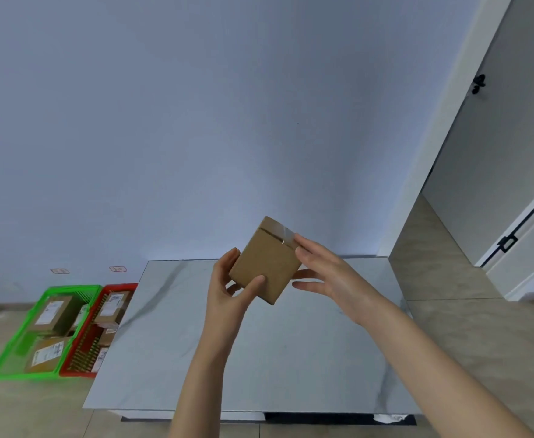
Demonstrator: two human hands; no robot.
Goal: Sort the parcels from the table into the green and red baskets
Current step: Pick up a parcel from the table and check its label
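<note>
The gray table (291,358) fills the foreground. On the floor to its left, touching side by side, a green basket (12,349) and a red basket (118,285) hold labelled boxes. A tilted brown parcel (267,263) is held above the table. The left hand (227,289) grips its lower corner, thumb in front. The right hand (325,273) is spread, with straight fingers touching the parcel's right edge.

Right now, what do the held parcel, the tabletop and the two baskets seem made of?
Parcel: matte brown cardboard, glossy clear tape over its seam. Tabletop: glossy grey-white slab with marble-like veins; real stone or imitation, cannot tell. Green basket and red basket: probably moulded plastic, given bright colour, slatted walls.
</note>
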